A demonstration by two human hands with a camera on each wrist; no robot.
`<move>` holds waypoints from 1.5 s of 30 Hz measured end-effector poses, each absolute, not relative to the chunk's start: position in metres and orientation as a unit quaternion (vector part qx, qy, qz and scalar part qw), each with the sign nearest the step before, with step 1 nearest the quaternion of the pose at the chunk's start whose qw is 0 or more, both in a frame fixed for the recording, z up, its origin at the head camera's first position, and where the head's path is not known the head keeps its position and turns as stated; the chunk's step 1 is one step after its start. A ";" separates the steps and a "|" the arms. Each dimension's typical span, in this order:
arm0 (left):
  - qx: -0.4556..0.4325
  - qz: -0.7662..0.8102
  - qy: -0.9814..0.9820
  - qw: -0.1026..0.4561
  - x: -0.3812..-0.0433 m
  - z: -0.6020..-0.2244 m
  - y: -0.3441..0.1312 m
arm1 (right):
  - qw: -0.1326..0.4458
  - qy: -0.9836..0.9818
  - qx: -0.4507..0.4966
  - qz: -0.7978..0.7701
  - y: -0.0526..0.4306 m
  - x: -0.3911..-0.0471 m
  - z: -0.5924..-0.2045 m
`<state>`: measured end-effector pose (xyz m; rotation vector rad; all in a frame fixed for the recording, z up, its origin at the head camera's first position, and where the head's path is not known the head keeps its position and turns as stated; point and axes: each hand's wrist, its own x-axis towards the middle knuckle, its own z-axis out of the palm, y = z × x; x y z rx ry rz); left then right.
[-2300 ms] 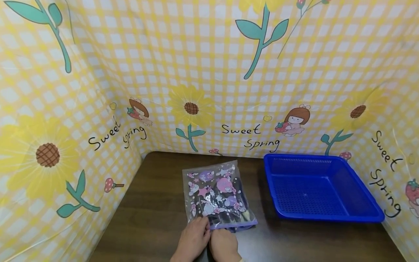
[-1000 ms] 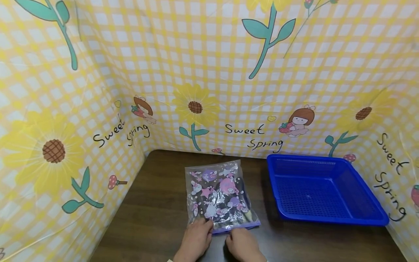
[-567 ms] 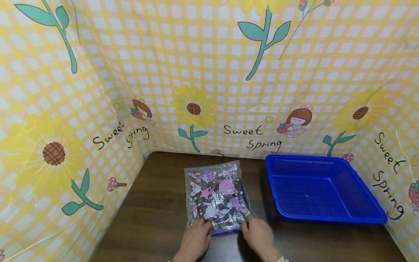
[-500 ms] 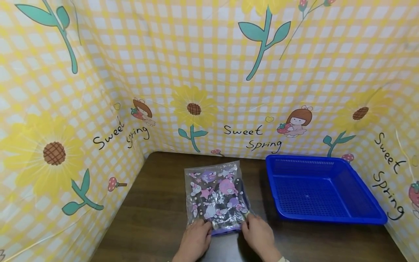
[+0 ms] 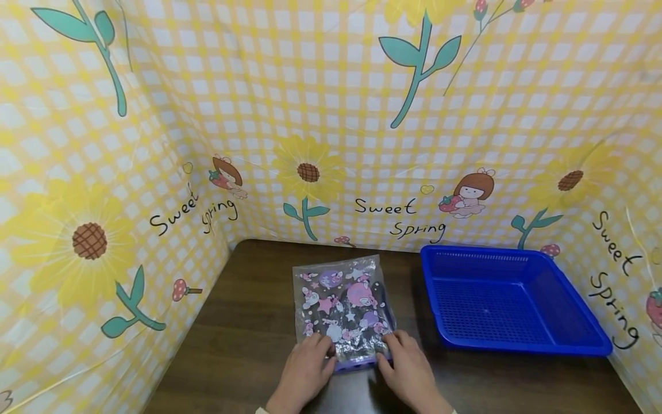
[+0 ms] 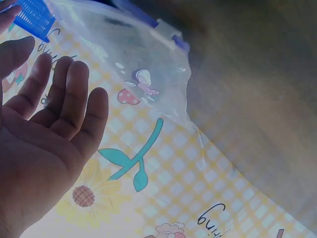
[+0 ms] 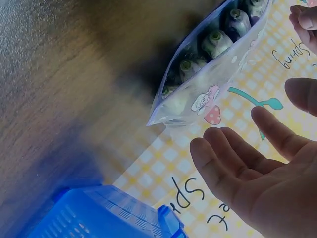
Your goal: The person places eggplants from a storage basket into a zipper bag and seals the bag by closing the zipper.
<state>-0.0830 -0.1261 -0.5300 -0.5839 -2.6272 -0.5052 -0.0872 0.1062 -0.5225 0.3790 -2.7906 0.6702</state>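
A clear zip bag (image 5: 338, 282) printed with pink and purple cartoons lies flat on the table, its purple zip edge toward me. My left hand (image 5: 308, 365) is over the bag's near left corner, my right hand (image 5: 408, 365) over the near right corner. Both have loosely bent fingers holding nothing. In the left wrist view a pale slider (image 6: 168, 33) sits at one end of the zip. The right wrist view shows the bag's mouth gaping, with several rounded pale ends (image 7: 217, 43) with green centres inside; their kind is unclear.
A blue plastic basket (image 5: 522, 346) with a perforated bottom stands to the right of the bag. The brown wooden table (image 5: 233, 322) is enclosed at the back and sides by a yellow checked cloth (image 5: 331, 144).
My right hand has moved right along the zip edge, away from the left hand, to the other corner. Both hands have since loosened and shifted slightly forward over the bag.
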 end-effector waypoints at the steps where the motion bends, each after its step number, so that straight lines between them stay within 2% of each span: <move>1: -0.206 -0.182 -0.941 0.196 -0.083 -0.530 -0.126 | 0.117 -0.957 0.130 0.232 0.106 -0.087 -0.523; 5: -0.186 -0.184 -0.950 0.168 -0.081 -0.531 -0.129 | 0.093 -0.956 0.137 0.241 0.101 -0.082 -0.531; 9: -0.135 -0.200 -0.963 0.116 -0.080 -0.537 -0.140 | 0.062 -0.957 0.152 0.239 0.092 -0.075 -0.540; 14: -0.050 -0.211 -0.975 0.042 -0.074 -0.543 -0.162 | -0.027 -0.944 0.184 0.274 0.075 -0.068 -0.541; 20: 0.009 -0.221 -0.975 0.026 -0.072 -0.546 -0.181 | -0.118 -0.907 0.204 0.349 0.050 -0.073 -0.551; 26: 0.035 -0.266 -0.963 -0.029 -0.073 -0.546 -0.184 | -0.190 -0.846 0.161 0.471 0.020 -0.074 -0.562; 31: 0.044 -0.335 -0.940 -0.051 -0.074 -0.545 -0.183 | -0.244 -0.751 0.101 0.605 -0.001 -0.066 -0.569; 40: 0.039 -0.485 -0.869 -0.085 -0.074 -0.549 -0.183 | -0.258 -0.595 0.039 0.760 -0.032 -0.056 -0.580; 45: 0.020 -0.508 -0.858 -0.075 -0.076 -0.548 -0.184 | -0.251 -0.502 -0.060 0.825 -0.051 -0.053 -0.582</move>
